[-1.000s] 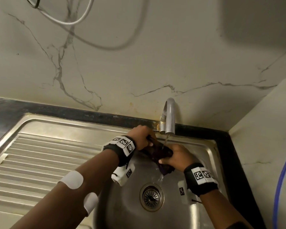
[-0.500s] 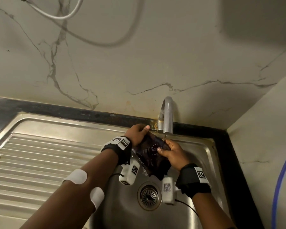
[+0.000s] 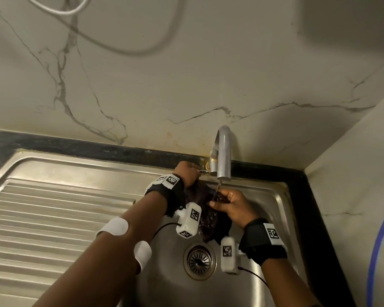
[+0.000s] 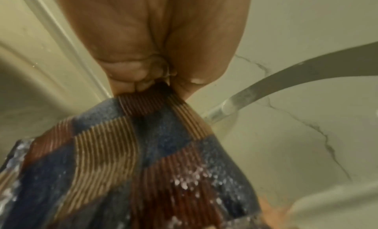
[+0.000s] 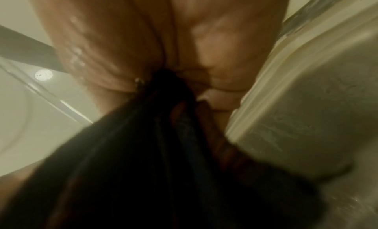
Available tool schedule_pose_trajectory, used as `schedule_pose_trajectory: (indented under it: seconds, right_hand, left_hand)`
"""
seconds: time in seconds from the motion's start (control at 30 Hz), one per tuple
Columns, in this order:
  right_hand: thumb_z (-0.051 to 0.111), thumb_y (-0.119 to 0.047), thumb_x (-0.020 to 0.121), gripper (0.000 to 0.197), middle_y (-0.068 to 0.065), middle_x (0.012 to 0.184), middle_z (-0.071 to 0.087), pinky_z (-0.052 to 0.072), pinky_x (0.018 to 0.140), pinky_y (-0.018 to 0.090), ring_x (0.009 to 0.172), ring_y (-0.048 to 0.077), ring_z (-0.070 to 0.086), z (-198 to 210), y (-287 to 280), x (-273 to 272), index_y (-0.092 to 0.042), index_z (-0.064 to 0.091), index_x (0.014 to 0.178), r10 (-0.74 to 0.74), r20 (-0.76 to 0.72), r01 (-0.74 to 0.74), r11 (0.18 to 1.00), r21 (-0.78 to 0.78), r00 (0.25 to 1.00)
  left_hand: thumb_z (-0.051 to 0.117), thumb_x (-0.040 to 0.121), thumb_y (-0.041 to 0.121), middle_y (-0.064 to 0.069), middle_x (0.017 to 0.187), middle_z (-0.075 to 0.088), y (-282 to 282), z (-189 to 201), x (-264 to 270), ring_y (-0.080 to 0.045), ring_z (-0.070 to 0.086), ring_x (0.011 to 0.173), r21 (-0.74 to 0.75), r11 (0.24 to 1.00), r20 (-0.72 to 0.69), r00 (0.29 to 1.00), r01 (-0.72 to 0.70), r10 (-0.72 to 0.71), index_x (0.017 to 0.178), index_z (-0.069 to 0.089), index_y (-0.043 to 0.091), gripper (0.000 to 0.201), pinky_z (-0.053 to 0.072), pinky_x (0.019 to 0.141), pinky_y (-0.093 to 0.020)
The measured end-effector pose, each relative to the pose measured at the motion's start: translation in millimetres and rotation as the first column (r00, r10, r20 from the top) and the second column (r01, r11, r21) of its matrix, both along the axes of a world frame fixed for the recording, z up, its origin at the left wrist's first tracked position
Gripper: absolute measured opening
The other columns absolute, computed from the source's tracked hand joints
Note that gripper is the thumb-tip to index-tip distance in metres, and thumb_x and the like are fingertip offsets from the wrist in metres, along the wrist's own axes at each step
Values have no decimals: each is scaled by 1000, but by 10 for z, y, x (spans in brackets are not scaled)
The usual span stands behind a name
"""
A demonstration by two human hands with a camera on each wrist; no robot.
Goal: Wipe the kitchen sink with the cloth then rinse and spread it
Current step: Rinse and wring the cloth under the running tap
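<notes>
Cloth [image 3: 205, 209], dark and wet, hangs between both hands over the sink basin [image 3: 273, 204], just under the tap [image 3: 224, 156], whose thin stream of water [image 3: 218, 188] falls onto the fabric beside the right hand's fingertips.

From the head camera the cloth looks almost black and its pattern is lost; much of it is hidden behind the left wrist's white camera block. The left wrist view shows what that camera cannot: a checked weave of blue, rust and tan ribbed squares [image 4: 131, 151], speckled with water drops, with the tap's spout [image 4: 286, 80] off to the side beyond the thumb. The right wrist view is dim, and there the cloth [image 5: 143, 159] reads only as a dark bunched fold with a trace of blue, next to the steel wall of the basin.

The left hand [image 3: 186, 173] is closed tight: curled fingers [image 4: 124, 74] and thumb pinch a gathered corner of the cloth, which fans out below them. The right hand [image 3: 233, 206] is likewise clenched, its fingers [image 5: 216, 80] and palm squeezing the opposite gathered end, so the fabric drops from that grip toward the drain strainer [image 3: 199, 260], which lies below both wrists.
</notes>
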State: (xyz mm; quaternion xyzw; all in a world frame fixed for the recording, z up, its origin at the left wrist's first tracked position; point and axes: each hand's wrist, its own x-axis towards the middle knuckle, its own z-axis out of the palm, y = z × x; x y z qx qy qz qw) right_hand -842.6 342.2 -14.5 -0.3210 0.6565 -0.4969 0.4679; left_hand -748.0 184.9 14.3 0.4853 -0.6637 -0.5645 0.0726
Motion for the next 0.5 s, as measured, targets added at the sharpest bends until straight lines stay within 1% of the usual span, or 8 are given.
schedule_pose_trajectory:
  seconds: [0.1, 0.2, 0.23, 0.3, 0.37, 0.43, 0.47, 0.5]
  right_hand:
    - [68, 5, 79, 23, 5, 85, 74, 52, 87, 41, 84, 21, 68, -1, 42, -16, -16, 72, 87, 11, -28, -11, 1000, 13, 1000]
    - [67, 6, 81, 24, 10, 92, 74, 53, 89, 40, 90, 24, 69, 14, 92, -40, -14, 71, 92, -6, -31, 6, 1000, 9, 999]
    - [67, 6, 81, 24, 12, 96, 73, 52, 91, 41, 93, 26, 68, 25, 106, -48, -14, 71, 95, -17, -36, 18, 1000, 14, 999]
    - [67, 5, 81, 25, 14, 99, 73, 51, 93, 42, 96, 29, 68, 29, 114, -65, -15, 71, 96, -40, -52, 42, 999, 22, 998]
    - [68, 4, 80, 25, 13, 98, 73, 51, 94, 44, 96, 29, 68, 19, 111, -81, -17, 72, 95, -36, -71, 38, 999, 24, 997]
    - [69, 2, 80, 25, 11, 98, 74, 51, 94, 46, 97, 28, 69, 12, 109, -90, -16, 72, 96, -16, -82, 18, 1000, 19, 996]
    - [69, 1, 80, 24, 10, 98, 74, 51, 94, 45, 97, 27, 69, 22, 110, -92, -15, 72, 98, -8, -87, 9, 1000, 21, 996]
    - [69, 0, 81, 24, 10, 98, 74, 51, 94, 43, 97, 26, 69, 27, 110, -94, -14, 72, 100, -4, -91, 7, 1000, 26, 996]
  left_hand:
    - [45, 89, -3, -11, 110, 67, 46, -34, -16, -22, 60, 99, 14, 997, -68, 994, -82, 83, 113, 68, 6, 34, 49, 88, -30]
    - [45, 86, -9, -8, 97, 70, 36, -37, -65, -23, 66, 87, 60, 979, -170, 964, -197, 204, 109, 67, 4, 34, 57, 71, -28]
    - [47, 85, -11, -13, 99, 70, -4, -60, -78, -27, 67, 87, 126, 962, -191, 946, -241, 262, 111, 64, 0, 33, 58, 73, -32]
    - [55, 83, -9, -20, 106, 68, -93, -104, -109, -32, 67, 96, 202, 934, -202, 920, -296, 335, 113, 62, -2, 31, 56, 87, -38]
    - [59, 85, 0, -14, 108, 68, -92, -102, -161, -29, 65, 101, 130, 961, -121, 958, -243, 258, 106, 67, 3, 22, 52, 92, -32]
    - [52, 94, 11, -8, 118, 64, 2, 31, -189, -26, 61, 110, 81, 986, 12, 990, -143, 143, 116, 64, 6, 25, 50, 91, -28]
    - [47, 97, 13, -8, 123, 62, 69, 55, -191, -26, 58, 114, -73, 997, 165, 986, 30, -17, 122, 59, 6, 29, 49, 94, -29]
    - [45, 98, 14, -8, 126, 60, 64, 35, -193, -27, 57, 116, -158, 976, 242, 964, 149, -109, 125, 57, 6, 31, 49, 96, -31]
